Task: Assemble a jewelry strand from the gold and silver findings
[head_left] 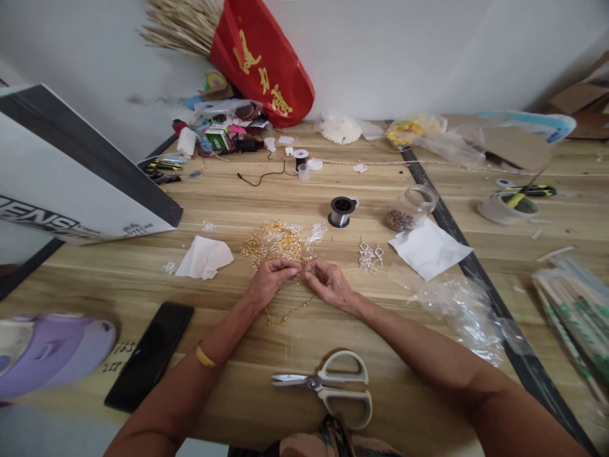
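Note:
Both of my hands meet just in front of a pile of gold and silver beaded strands [280,241]. My left hand [269,280] is closed in a pinch, and my right hand [333,285] pinches close beside it, fingertips almost touching. A thin gold beaded chain [285,319] droops in a loop below the fingers and runs up to both hands. The exact spot gripped is too small to make out. Nearer my body lie white-handled scissors [328,384], blades slightly apart, pointing left. A small bunch of silvery beaded pieces [370,257] lies right of my right hand.
A spool of fine wire [341,211] stands behind the pile, with a glass jar of beads [412,208] to its right. A phone [150,357] and white paper [204,257] are at left, below a large box [80,178]. Clear plastic bags [464,311] lie at right.

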`<state>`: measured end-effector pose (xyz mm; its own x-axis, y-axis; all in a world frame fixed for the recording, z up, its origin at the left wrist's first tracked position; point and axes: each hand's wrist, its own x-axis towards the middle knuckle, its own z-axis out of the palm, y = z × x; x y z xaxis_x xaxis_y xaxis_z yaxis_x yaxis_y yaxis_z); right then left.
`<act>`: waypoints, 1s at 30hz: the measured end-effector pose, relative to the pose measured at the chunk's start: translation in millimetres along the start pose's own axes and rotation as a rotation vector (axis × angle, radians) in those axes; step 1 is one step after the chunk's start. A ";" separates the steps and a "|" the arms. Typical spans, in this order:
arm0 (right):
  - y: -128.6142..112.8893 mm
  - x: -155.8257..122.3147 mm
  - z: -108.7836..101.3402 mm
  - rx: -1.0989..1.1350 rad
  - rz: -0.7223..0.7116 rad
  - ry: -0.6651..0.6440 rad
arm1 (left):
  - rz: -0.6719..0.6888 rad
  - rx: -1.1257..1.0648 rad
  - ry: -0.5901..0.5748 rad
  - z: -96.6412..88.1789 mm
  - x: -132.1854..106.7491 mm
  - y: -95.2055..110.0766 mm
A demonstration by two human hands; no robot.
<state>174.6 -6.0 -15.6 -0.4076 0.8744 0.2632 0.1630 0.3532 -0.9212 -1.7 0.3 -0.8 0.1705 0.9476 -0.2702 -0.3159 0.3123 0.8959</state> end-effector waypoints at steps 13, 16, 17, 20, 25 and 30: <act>-2.3 0.7 -0.2 -0.010 -0.012 0.008 | -0.010 -0.003 -0.020 0.0 -1.0 -0.1; -2.3 0.7 0.0 -0.012 -0.010 0.004 | -0.004 0.007 -0.031 -1.1 -0.5 -1.0; -2.3 0.7 0.0 -0.011 -0.007 0.004 | -0.002 0.013 -0.032 -1.3 -0.3 -1.4; -2.0 0.6 0.2 -0.008 -0.004 0.007 | -0.002 0.022 -0.031 -1.6 -0.2 -2.0; -1.7 0.9 0.4 -0.017 -0.016 0.011 | 0.019 0.049 -0.032 -1.1 -0.7 -1.4; -1.5 1.1 0.7 -0.029 -0.013 0.015 | 0.024 0.061 -0.045 -2.2 -0.4 -1.8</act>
<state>173.3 -5.8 -14.2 -0.3962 0.8747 0.2791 0.1844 0.3736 -0.9091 -3.2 -0.6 -3.1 0.2054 0.9505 -0.2333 -0.2634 0.2832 0.9222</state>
